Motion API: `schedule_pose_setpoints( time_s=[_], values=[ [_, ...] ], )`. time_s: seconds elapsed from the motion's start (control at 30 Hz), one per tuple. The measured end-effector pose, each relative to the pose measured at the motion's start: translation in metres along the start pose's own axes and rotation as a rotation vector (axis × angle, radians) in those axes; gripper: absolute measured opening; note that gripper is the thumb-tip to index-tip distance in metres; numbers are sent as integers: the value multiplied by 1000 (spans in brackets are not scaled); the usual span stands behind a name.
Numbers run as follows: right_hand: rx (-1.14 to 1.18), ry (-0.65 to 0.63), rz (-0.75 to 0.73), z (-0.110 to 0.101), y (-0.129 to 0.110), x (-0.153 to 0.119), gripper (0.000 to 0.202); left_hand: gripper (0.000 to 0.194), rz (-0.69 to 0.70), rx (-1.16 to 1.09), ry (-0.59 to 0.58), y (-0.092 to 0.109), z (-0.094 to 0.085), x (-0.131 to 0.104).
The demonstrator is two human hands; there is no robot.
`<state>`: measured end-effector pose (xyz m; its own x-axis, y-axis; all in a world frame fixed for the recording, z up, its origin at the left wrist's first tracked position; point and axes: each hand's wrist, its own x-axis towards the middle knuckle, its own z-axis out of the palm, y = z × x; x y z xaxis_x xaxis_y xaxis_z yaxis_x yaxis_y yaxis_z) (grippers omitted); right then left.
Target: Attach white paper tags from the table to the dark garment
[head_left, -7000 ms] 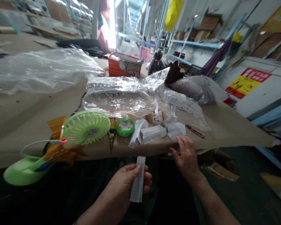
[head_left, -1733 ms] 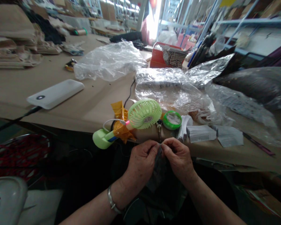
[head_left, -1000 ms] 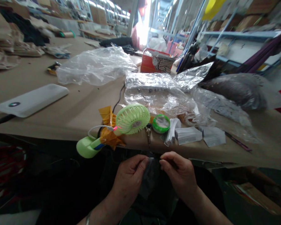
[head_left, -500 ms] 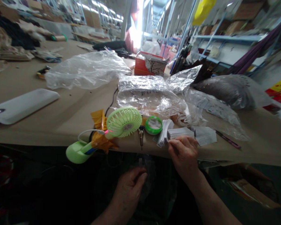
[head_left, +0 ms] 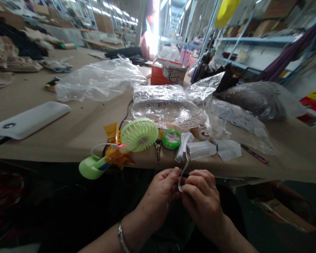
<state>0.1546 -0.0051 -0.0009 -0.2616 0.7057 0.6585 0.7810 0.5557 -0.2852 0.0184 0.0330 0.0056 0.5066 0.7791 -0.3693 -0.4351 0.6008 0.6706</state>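
Observation:
My left hand and my right hand are close together below the table's front edge. A thin white strip hangs between them, its lower end at my right fingertips. The fingers of my left hand are pinched together; what they hold is too small to make out. Just beyond lie stacks of white paper labels. Left of the labels are a green round tin and a small metal-tipped tool. A green fan stands at the table edge, with orange tape around its base.
Clear plastic bags spread over the table's middle, and a red box stands behind them. A white flat device lies at the left. At the right are a purple cutter and a bagged dark bundle.
My left hand has risen toward the table edge. My right hand has drawn back from the labels to meet it, and a white strip now shows between them.

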Motion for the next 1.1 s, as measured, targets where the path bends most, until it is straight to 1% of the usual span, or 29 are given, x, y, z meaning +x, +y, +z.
schedule_pose_setpoints(
  time_s=[0.03, 0.1, 0.17, 0.23, 0.3, 0.37, 0.43, 0.5, 0.53, 0.6, 0.63, 0.73, 0.83, 0.93, 1.03, 1.1],
  values=[
    [20, -27, -7, -1, -4, -3, 11, 25, -10, -21, 11, 0, 2, 1],
    [46, -62, -28, -1, -12, -8, 12, 22, -23, -35, 76, -1, 3, 4],
    [66, -56, -58, -2, -15, -11, 11, 20, -32, -33, 147, -4, 3, 6],
    [86, -53, -79, -4, -13, -12, 9, 18, -36, -23, 170, -6, 3, 5],
    [93, -70, -80, -8, -3, -12, 10, 18, -44, -5, 154, -6, 2, 3],
    [41, -57, -42, -12, 16, -9, 20, 19, -74, 36, 148, -5, 2, 0],
    [-103, 20, 39, -13, 37, -6, 27, 19, -107, 91, 160, -4, 2, -3],
    [-269, -12, 102, -10, 55, -4, 34, 19, -124, 124, 164, -6, 1, -4],
    [-326, -43, 111, -8, 62, -4, 36, 18, -123, 127, 165, -7, 0, -5],
    [-387, -83, 101, -3, 70, -7, 35, 16, -122, 124, 177, -12, -3, -4],
    [-391, -79, 90, 0, 72, -9, 33, 14, -124, 121, 189, -14, -4, -4],
    [-359, -11, 64, 4, 76, -14, 26, 12, -151, 127, 225, -17, -5, -3],
    [-302, 63, 47, 3, 82, -15, 18, 12, -193, 135, 254, -15, -3, -4],
    [-202, 128, 86, -2, 85, -13, 13, 12, -211, 109, 261, -10, 1, -6],
    [-50, 195, 108, -11, 74, -13, 16, 12, -242, 47, 228, -7, 3, -8],
    [76, 161, 46, -16, 56, -15, 19, 13, -260, -6, 167, -5, 4, -9]
  ],
)
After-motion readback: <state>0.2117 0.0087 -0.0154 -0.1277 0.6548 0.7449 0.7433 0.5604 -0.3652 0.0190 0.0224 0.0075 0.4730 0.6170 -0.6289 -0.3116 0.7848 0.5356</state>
